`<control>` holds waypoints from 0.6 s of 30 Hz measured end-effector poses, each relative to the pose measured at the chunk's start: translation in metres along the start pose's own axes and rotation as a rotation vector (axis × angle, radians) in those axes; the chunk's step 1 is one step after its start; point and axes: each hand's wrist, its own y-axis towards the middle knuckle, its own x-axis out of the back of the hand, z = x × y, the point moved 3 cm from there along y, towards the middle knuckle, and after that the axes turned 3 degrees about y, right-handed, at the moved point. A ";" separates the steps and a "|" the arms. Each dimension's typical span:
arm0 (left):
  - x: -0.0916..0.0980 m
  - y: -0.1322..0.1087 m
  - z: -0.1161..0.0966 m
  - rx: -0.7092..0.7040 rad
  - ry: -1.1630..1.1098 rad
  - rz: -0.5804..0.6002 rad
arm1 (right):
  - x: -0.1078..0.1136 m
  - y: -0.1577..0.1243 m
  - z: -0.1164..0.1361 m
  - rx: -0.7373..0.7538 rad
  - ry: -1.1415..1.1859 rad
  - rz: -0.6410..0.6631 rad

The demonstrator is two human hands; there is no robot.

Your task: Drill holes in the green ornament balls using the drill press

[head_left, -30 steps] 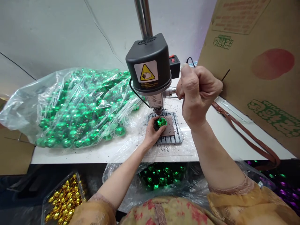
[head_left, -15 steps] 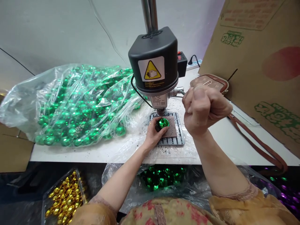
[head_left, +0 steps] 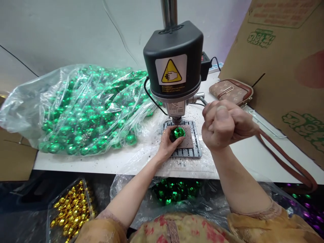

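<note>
A small bench drill press (head_left: pixel 173 64) with a black motor housing stands on the white table (head_left: pixel 243 152). My left hand (head_left: pixel 167 144) is closed on a shiny green faceted ball (head_left: pixel 178 132), holding it on the brown pad of the drill's slotted base plate (head_left: pixel 190 152), right under the chuck. My right hand (head_left: pixel 225 125) is a fist wrapped round the drill's metal feed lever (head_left: pixel 201 99), pulled down in front of the machine.
A big clear plastic bag of green balls (head_left: pixel 76 111) lies left of the drill. A second bag of green balls (head_left: pixel 174 192) hangs below the table edge, with a tray of gold beads (head_left: pixel 68 211) at lower left. A brown strapped purse (head_left: pixel 231 91) and a leaning cardboard box (head_left: pixel 286 67) stand on the right.
My right fist has swung the lever down and towards me, and the drill head has come lower onto the green ball. My left hand stays on the ball.
</note>
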 end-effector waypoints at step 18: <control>-0.003 0.000 0.005 -0.001 -0.026 -0.005 | 0.008 -0.011 0.000 0.048 -0.028 0.026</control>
